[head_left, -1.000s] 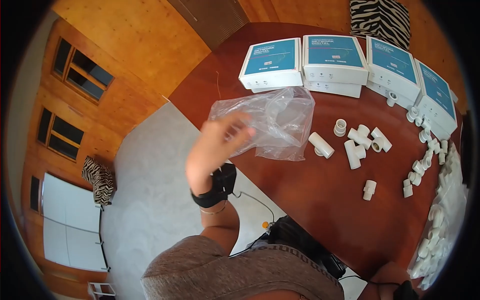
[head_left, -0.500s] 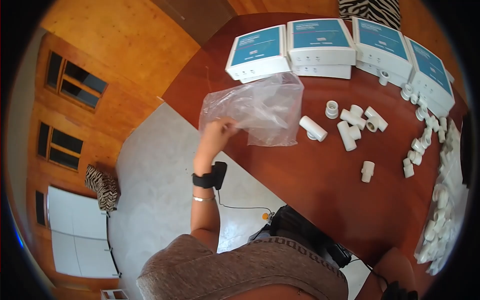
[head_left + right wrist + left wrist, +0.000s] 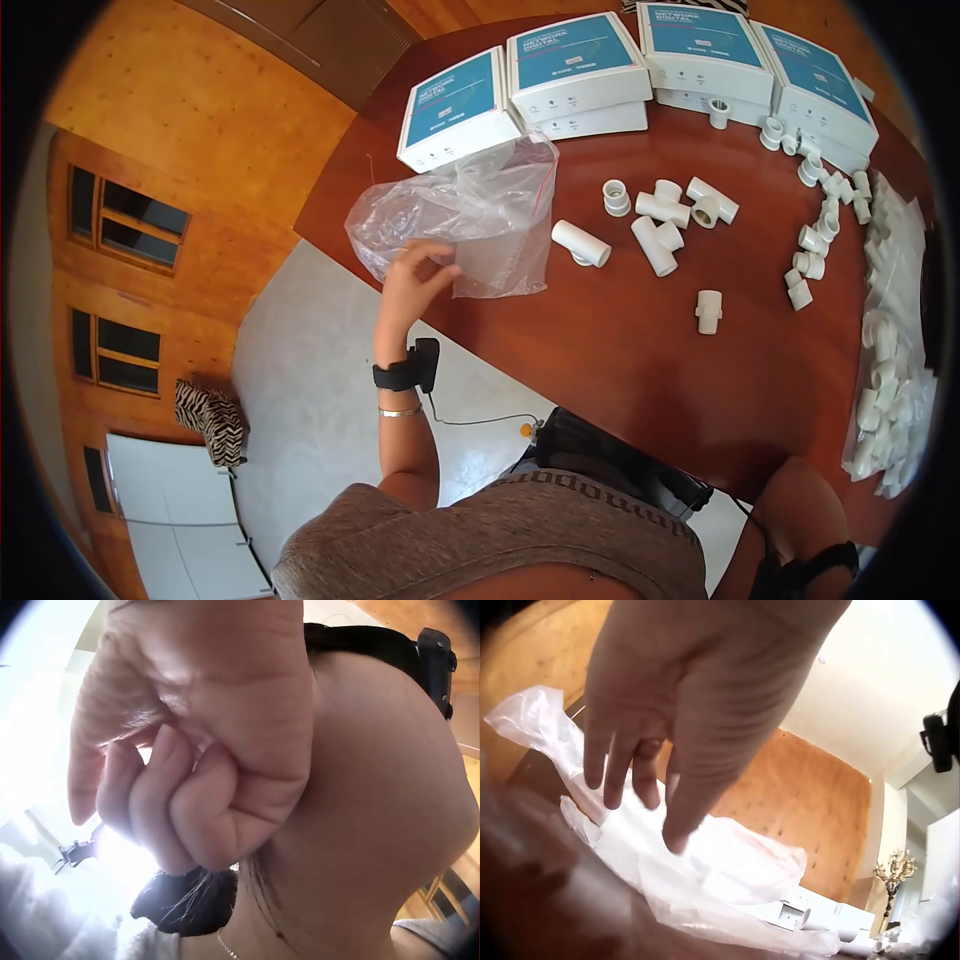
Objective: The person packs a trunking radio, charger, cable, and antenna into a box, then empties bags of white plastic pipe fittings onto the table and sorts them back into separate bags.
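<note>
At the table's left edge in the head view, my left hand [image 3: 410, 287] is over the near side of a clear plastic bag [image 3: 500, 225], thumb and fingers curved apart. The left wrist view has this hand [image 3: 686, 712] with its fingers hanging loosely over the bag [image 3: 727, 862] and nothing between them; whether they touch the film, I cannot tell. My right hand [image 3: 195, 742] appears only in the right wrist view, close to the person's neck, several fingers curled toward the palm and no object visible in them.
White-and-blue boxes [image 3: 575, 60] line the table's far side. Loose white pipe fittings [image 3: 580, 244] lie right of the bag, one fitting [image 3: 709, 312] nearer the front edge. A chain of fittings [image 3: 820, 232] and a filled plastic bag [image 3: 885, 390] are at the right.
The head view has shifted. My left hand, earlier raised and blurred in front of the bag, is lower at its near side; its thumb and fingers have parted since half a second ago.
</note>
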Tool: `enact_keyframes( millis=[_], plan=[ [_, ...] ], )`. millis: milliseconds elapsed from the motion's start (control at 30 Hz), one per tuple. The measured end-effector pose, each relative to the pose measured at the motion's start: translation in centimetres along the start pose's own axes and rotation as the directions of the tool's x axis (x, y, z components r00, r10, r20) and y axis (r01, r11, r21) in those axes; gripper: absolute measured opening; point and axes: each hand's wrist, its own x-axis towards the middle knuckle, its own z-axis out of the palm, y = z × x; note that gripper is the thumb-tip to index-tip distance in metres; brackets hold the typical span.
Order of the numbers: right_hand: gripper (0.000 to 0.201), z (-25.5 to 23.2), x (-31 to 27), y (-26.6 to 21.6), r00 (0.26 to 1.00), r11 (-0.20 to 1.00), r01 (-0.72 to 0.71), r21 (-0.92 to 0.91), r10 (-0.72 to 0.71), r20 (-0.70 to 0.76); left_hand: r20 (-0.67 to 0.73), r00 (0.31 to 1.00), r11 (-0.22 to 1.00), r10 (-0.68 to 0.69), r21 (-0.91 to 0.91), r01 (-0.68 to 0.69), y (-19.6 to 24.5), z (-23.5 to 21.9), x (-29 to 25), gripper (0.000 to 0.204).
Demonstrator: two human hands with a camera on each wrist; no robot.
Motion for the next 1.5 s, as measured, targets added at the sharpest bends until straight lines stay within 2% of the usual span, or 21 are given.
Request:
enact_keyframes(
  millis=[67,200,267,300,500,533,600,633,700,733,800,867,933,1000,1067,1133,1200,1333,1400,1467,1500],
  plan=[
    [0.024,-0.1,-0.1,-0.1,1.000,1.000,-0.007,-0.001,0.007,0.006,0.078,0.997,0.994,0.014,-0.111,-0.005,0.3,1.4,-0.4,0.053],
    [0.026,-0.2,-0.2,-0.4,0.999,0.999,-0.031,-0.014,0.031,0.015,0.107,0.991,0.971,0.084,0.217,-0.105,1.7,3.0,-0.7,0.045],
    [0.027,-0.4,-0.4,-0.6,0.999,0.999,-0.040,-0.017,0.040,0.022,0.092,0.996,1.000,0.000,0.022,-0.002,0.4,2.4,-0.1,0.032],
    [0.027,-0.5,-0.6,-0.7,0.999,0.999,-0.044,-0.022,0.045,0.028,0.064,0.996,0.998,0.061,-0.009,-0.060,0.4,1.9,0.2,0.021],
    [0.030,-2.0,-0.8,-2.6,0.986,0.996,-0.071,-0.062,0.079,0.148,-0.088,0.996,0.905,-0.023,-0.426,-0.017,5.5,-4.0,1.4,0.016],
    [0.030,-2.9,-1.0,-3.3,0.975,0.993,-0.079,-0.087,0.095,0.202,-0.204,0.974,0.842,0.096,-0.505,-0.188,6.6,-4.3,1.9,0.018],
    [0.031,-4.3,-1.0,-4.6,0.938,0.988,-0.090,-0.123,0.126,0.322,-0.400,0.911,0.511,0.096,-0.766,-0.390,7.3,-4.3,2.5,0.026],
    [0.031,-5.0,-1.0,-5.4,0.899,0.986,-0.092,-0.141,0.143,0.413,-0.402,0.911,0.510,0.096,-0.766,-0.392,8.4,-3.9,2.9,0.026],
    [0.032,-5.8,-1.2,-6.4,0.872,0.975,-0.127,-0.180,0.196,0.448,-0.437,0.887,0.132,-0.151,-0.898,-0.420,12.3,-2.8,4.3,0.033],
    [0.033,-6.3,-1.3,-6.4,0.895,0.968,-0.143,-0.208,0.216,0.391,-0.428,0.904,0.119,0.009,-0.897,-0.426,14.4,-2.2,4.7,0.038],
    [0.039,-5.2,-0.7,-3.4,0.943,0.920,-0.333,-0.208,0.321,-0.092,-0.309,0.951,0.074,0.024,-0.948,-0.310,16.4,-0.8,6.7,0.043],
    [0.054,-5.4,-0.1,-0.3,0.833,0.866,-0.454,-0.209,0.329,-0.445,-0.186,0.981,-0.051,0.063,-0.982,-0.183,17.7,1.5,8.7,0.043],
    [0.059,-6.5,0.9,4.0,0.778,0.892,-0.408,-0.196,0.227,-0.586,-0.061,0.987,-0.166,0.147,-0.986,-0.036,19.2,4.0,10.6,0.044],
    [0.066,-8.5,1.8,6.6,0.777,0.958,-0.263,0.115,0.281,-0.563,0.093,0.982,-0.086,0.164,-0.990,0.108,20.6,6.2,12.0,0.044],
    [0.064,-9.5,2.0,8.5,0.781,0.970,-0.158,0.185,0.237,-0.578,0.093,0.980,0.005,0.178,-0.996,0.094,21.2,7.3,12.5,0.034],
    [0.061,-10.0,1.8,8.8,0.787,0.967,-0.038,0.251,0.184,-0.588,-0.006,0.986,0.259,0.167,-0.965,-0.050,20.1,8.3,13.2,0.023],
    [0.046,-10.2,1.9,8.4,0.829,0.857,-0.066,0.511,0.332,-0.450,-0.009,0.993,0.191,0.117,-0.981,-0.031,20.4,9.0,13.8,0.015],
    [0.043,-10.7,1.8,6.5,0.812,0.798,-0.336,0.501,0.515,-0.276,-0.086,0.996,0.181,0.010,-0.980,-0.087,20.3,8.5,15.3,0.017],
    [0.035,-10.2,1.9,7.1,0.851,0.842,-0.281,0.461,0.440,-0.286,-0.193,0.980,0.331,0.052,-0.923,-0.199,21.7,6.8,15.9,0.024],
    [0.024,-9.9,2.1,7.2,0.768,0.924,-0.233,0.305,0.367,-0.524,-0.295,0.941,0.498,0.164,-0.799,-0.337,22.9,4.8,16.1,0.037],
    [0.015,-9.4,2.7,7.2,0.642,0.941,-0.199,0.275,0.337,-0.689,-0.474,0.861,0.623,0.184,-0.621,-0.475,23.3,4.2,15.8,0.044]
  ],
)
